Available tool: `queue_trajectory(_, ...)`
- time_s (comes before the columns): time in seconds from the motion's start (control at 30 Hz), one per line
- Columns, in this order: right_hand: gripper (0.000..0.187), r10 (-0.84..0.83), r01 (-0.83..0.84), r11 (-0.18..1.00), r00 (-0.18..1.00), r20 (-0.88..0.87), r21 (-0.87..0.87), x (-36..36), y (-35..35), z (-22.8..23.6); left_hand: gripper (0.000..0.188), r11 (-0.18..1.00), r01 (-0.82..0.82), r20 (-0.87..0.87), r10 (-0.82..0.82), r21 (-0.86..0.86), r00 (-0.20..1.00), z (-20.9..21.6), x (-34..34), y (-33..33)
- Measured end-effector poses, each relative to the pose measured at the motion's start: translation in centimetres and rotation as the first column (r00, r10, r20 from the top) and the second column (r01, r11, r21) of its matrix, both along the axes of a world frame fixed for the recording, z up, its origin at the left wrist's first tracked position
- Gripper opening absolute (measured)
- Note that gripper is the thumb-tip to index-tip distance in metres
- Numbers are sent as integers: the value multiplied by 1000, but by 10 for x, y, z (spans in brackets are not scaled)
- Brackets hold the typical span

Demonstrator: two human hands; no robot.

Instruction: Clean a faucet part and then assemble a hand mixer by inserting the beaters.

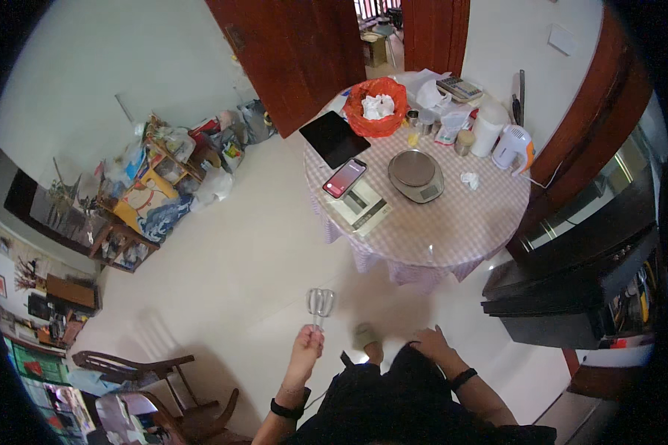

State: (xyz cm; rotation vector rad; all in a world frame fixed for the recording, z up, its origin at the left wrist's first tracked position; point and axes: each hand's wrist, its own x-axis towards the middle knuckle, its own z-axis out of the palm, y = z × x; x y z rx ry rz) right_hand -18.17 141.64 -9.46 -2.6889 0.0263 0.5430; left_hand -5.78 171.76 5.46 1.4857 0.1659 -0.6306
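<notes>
In my left hand (pixel 309 347) are metal mixer beaters (pixel 320 302), gripped by their shafts with the wire loops pointing up and away from me, over the floor. My right hand (pixel 432 345) rests on my dark clothing near the knee, its fingers loosely stretched and holding nothing. Ahead of both hands stands a round table (pixel 438 245) with a checked cloth under a clear cover. At its right edge sits a white and orange hand mixer (pixel 511 148), its cord trailing toward the wall. A kitchen scale (pixel 416 176) with a round plate lies mid-table.
Beside the scale lie a phone (pixel 344 179), a flat box (pixel 369 211) and a black tablet (pixel 335 139). A red plastic-lined bowl (pixel 376 122), jars and a calculator (pixel 460 89) fill the far side. A wooden chair (pixel 178 393) stands at lower left, a black cabinet (pixel 549 326) at right.
</notes>
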Motion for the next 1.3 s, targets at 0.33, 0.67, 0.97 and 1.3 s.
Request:
queue_trajectory(0.33,47,-129,171,983,902,-412,67,93,2,-5,14,953,-234,-124,213,-194,969,11,134,23)
queue_trajectory(0.67,38,-33,186,852,952,-304,490,290,49,38,29,825,-365,-308,245,-432,919,22,291,100)
queue_trajectory(0.97,49,-818,710,347,549,-172,612,412,89,84,23,777,46,261,-265,628,928,-21,401,118)
queue_trajectory(1.3,86,-918,965,-188,-238,318,181,544,114,46,17,714,387,333,-645,584,688,1,558,107)
